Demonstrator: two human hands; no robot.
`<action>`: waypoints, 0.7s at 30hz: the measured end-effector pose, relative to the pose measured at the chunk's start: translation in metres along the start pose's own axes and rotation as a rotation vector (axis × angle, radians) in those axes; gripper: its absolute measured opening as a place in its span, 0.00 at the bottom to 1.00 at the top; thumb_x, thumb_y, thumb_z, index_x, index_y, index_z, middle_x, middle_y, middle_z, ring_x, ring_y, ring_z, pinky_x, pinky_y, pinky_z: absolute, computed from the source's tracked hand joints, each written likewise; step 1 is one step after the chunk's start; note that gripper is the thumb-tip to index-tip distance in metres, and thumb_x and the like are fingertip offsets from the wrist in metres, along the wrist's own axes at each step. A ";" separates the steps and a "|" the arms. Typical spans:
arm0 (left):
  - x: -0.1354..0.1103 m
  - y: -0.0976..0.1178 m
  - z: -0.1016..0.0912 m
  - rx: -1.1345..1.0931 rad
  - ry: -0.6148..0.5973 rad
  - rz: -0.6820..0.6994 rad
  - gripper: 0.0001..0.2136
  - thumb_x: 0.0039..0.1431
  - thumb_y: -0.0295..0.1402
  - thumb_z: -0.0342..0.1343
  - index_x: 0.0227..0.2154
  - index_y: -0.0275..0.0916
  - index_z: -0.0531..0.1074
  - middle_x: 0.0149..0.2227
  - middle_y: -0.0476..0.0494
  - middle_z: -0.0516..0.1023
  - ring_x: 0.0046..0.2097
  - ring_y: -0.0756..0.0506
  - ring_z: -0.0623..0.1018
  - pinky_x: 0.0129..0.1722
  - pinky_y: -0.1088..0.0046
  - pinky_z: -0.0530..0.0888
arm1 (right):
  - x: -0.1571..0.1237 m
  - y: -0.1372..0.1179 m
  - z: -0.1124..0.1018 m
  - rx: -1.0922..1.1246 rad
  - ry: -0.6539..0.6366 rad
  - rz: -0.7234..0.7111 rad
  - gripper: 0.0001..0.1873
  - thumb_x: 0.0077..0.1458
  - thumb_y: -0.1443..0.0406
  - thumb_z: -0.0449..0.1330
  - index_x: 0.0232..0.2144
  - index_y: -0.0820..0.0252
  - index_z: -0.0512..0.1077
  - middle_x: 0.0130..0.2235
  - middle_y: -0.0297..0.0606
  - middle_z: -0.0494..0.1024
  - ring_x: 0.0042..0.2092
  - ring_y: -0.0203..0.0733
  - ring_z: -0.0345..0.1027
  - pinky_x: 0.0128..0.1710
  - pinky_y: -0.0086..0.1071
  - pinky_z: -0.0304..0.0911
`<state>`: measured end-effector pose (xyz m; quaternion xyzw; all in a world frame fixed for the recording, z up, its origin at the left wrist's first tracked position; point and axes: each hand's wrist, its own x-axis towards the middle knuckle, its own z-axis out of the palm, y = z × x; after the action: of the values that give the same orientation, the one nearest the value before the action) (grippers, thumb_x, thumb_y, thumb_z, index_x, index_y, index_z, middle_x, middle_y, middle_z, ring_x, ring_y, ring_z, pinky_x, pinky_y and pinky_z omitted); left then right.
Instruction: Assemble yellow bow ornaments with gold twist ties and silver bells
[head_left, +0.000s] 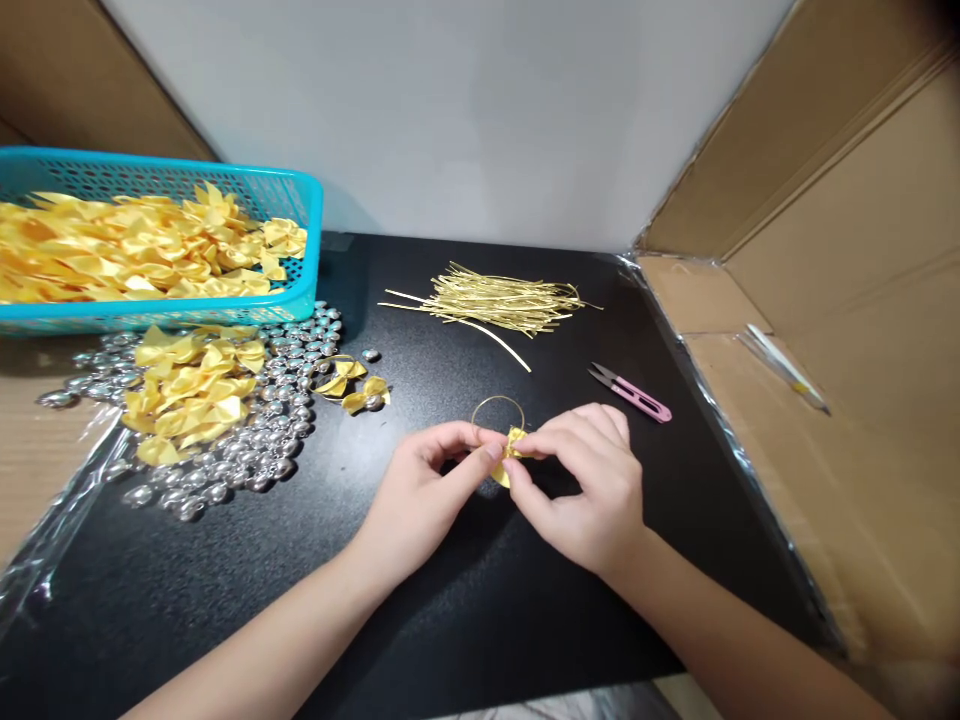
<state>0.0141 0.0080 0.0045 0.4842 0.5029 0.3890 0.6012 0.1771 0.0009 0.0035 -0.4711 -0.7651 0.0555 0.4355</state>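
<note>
A: Start closest. State of the grip?

B: Lower centre of the frame, above the desk [435, 640]. Left hand [427, 485]: thumb and forefinger pinched, apparently on the wire hoop [499, 397] where it meets the yellow bow [517, 437]. Right hand [589, 480]: thumb and forefinger pinching the bow itself. Hoop stands up behind the fingertips; contact point partly hidden.

A: Step in hand?

B: Judged: working the bow onto the hoop, or adjusting it there. Cannot tell whether it is fastened.

A: What does the next move call for?

B: My reading: left pinch kept firm so the hoop does not turn, right fingertips making small tucks or twists. Risk: creasing the soft ribbon.

A: Farther out?

B: Left of the frame: silvery beads [247, 462] spread around a heap of loose bows [199, 390]. Just right of these, two separate bows [367, 395], a hoop beside one. Right of centre: pink snips [637, 397], blades toward upper left, untouched.

A: And at the back?

B: Upper centre: a bundle of gold strips [502, 300], a few strays at its edges. Upper left: blue basket [313, 250], holding many more bows.
</note>
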 end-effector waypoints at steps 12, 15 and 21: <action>-0.002 0.000 0.001 0.148 0.043 0.091 0.04 0.52 0.31 0.63 0.29 0.38 0.80 0.31 0.48 0.82 0.35 0.47 0.77 0.39 0.72 0.71 | 0.002 -0.003 0.001 0.165 -0.065 0.242 0.09 0.49 0.72 0.62 0.22 0.56 0.69 0.23 0.32 0.74 0.29 0.40 0.66 0.34 0.39 0.57; -0.002 0.001 0.001 0.173 0.051 0.117 0.03 0.52 0.31 0.63 0.29 0.38 0.80 0.31 0.47 0.83 0.35 0.46 0.78 0.40 0.71 0.72 | 0.001 -0.003 0.001 0.162 -0.096 0.245 0.09 0.51 0.71 0.62 0.23 0.56 0.68 0.24 0.32 0.74 0.30 0.41 0.67 0.35 0.39 0.57; -0.002 0.001 0.001 0.261 0.091 0.192 0.02 0.52 0.31 0.62 0.28 0.39 0.79 0.30 0.48 0.82 0.34 0.46 0.78 0.39 0.71 0.72 | -0.002 -0.002 0.001 0.095 -0.180 0.221 0.07 0.59 0.69 0.57 0.29 0.57 0.67 0.30 0.33 0.74 0.34 0.40 0.67 0.39 0.39 0.55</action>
<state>0.0143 0.0059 0.0064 0.5860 0.5272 0.3974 0.4698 0.1754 -0.0007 0.0025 -0.5246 -0.7410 0.1813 0.3779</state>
